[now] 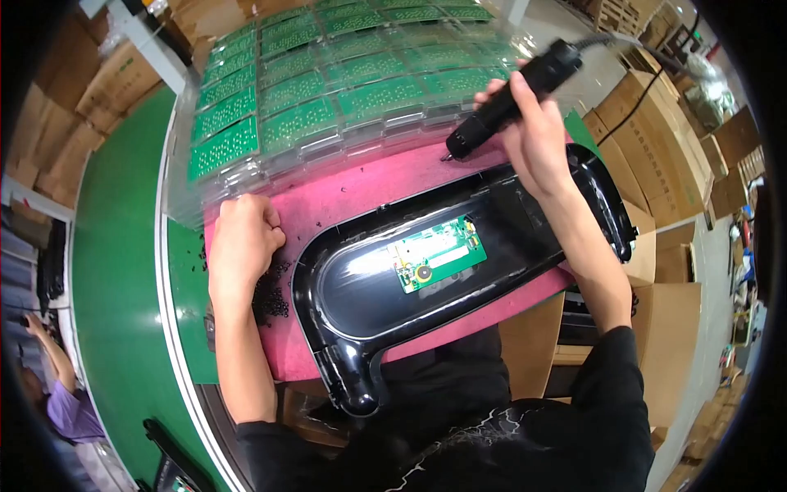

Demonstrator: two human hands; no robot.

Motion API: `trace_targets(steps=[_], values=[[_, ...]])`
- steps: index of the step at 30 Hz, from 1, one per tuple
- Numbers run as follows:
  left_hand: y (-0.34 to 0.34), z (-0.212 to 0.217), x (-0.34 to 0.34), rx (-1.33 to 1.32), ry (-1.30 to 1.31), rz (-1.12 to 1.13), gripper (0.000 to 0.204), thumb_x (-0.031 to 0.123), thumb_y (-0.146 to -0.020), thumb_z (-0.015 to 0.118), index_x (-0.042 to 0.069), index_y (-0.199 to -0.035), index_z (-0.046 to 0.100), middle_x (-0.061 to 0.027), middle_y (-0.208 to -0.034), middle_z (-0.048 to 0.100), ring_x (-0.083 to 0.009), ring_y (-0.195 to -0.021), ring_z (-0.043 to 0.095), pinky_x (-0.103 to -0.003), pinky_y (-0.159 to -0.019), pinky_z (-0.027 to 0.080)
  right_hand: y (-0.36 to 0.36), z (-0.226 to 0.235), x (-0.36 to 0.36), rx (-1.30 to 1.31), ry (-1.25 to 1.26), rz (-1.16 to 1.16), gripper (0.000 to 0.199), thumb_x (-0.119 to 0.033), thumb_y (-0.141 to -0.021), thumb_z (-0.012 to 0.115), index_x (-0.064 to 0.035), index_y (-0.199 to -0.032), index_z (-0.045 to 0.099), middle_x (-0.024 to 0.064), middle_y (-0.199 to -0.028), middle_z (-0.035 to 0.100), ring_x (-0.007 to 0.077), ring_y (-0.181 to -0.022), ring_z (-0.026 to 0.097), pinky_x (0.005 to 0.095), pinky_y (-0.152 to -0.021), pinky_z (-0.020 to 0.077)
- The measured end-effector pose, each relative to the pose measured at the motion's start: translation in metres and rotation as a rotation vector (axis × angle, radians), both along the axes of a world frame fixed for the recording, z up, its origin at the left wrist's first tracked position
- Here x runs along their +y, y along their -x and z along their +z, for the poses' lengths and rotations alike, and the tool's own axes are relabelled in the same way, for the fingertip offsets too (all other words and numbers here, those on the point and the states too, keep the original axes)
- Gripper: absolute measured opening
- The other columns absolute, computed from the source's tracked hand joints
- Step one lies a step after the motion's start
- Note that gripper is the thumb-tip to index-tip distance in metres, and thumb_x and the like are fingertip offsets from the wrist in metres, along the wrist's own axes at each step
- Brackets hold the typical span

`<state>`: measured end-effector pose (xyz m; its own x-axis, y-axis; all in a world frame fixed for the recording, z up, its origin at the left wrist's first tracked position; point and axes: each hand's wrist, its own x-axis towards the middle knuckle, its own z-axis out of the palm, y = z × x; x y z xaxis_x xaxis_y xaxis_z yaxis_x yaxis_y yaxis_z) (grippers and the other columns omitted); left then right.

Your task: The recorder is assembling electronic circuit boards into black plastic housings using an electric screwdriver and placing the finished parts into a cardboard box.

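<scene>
While your right hand (533,135) wraps around the black electric screwdriver (512,98), its fingers (502,92) are curled tight about the barrel, so the grip is fully closed on the tool. The screwdriver slants down to the left, its tip just above the pink mat (361,193), near the far edge of the glossy black plastic housing (352,283), without touching it as far as you can see. A dark cable (648,61) runs from the tool's upper end away to the right.

Your left hand (242,242) rests as a loose fist on the pink mat, fingers (266,217) folded in toward the palm; whether they pinch anything, you cannot tell. Just beside and under that fist lies a scatter of small black screws (270,299), touching the mat.

The housing lies open side up across the mat, in front of you, and a small green circuit board (436,254) sits in its hollow, tilted slightly.

Beyond the mat, a clear plastic tray (344,90) holds rows of green circuit boards in separate pockets. All this sits on the green worktop (115,271). Cardboard boxes (664,123) stack up to the right, and another person's arm (53,353) shows at far left.
</scene>
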<state>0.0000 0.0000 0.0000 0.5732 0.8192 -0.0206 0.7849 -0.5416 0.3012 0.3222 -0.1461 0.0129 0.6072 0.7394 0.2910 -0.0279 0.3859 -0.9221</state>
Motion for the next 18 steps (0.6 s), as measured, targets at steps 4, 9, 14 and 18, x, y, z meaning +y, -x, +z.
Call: trace_targets(steps=[4, 9, 14, 18], values=[[-0.012, 0.006, -0.016, -0.337, 0.116, -0.014, 0.016, -0.003, -0.072, 0.07, -0.004, -0.087, 0.072, -0.0136, -0.073, 0.073, -0.0216, -0.069, 0.072, -0.032, -0.07, 0.056, 0.018, 0.02, -0.003, 0.158, -0.23, 0.051, 0.038, -0.034, -0.104, 0.053, -0.0068, -0.129, 0.045, 0.0063, -0.093, 0.057, 0.0189, -0.081, 0.056, 0.0388, -0.082, 0.0478], [-0.029, 0.026, -0.058, -0.926, 0.658, -0.236, 0.014, -0.005, -0.079, 0.075, -0.003, -0.092, 0.073, -0.0052, -0.084, 0.072, -0.0089, -0.076, 0.067, -0.022, -0.068, 0.055, 0.079, 0.055, -0.036, 0.399, -0.428, 0.209, 0.067, -0.063, -0.097, 0.048, -0.004, -0.128, 0.049, -0.0045, -0.067, 0.042, 0.008, -0.052, 0.038, 0.03, -0.06, 0.0381], [-0.041, 0.012, -0.077, -1.044, 1.217, -0.484, 0.015, -0.006, -0.085, 0.073, -0.007, -0.099, 0.068, -0.0087, -0.092, 0.069, -0.0132, -0.083, 0.068, -0.024, -0.071, 0.059, 0.093, 0.054, -0.049, 0.329, -0.543, 0.618, 0.07, -0.063, -0.093, 0.054, -0.0039, -0.129, 0.048, -0.0029, -0.067, 0.05, 0.0094, -0.048, 0.045, 0.0302, -0.057, 0.0434], [-0.043, 0.012, -0.079, -1.052, 1.354, -0.51, 0.007, -0.001, -0.093, 0.066, -0.007, -0.097, 0.066, -0.0081, -0.091, 0.068, -0.0132, -0.082, 0.067, -0.026, -0.073, 0.059, 0.089, 0.059, -0.06, 0.269, -0.564, 0.65, 0.065, -0.057, -0.091, 0.061, -0.0035, -0.127, 0.049, -0.0029, -0.065, 0.052, 0.0099, -0.046, 0.049, 0.0308, -0.054, 0.0464]])
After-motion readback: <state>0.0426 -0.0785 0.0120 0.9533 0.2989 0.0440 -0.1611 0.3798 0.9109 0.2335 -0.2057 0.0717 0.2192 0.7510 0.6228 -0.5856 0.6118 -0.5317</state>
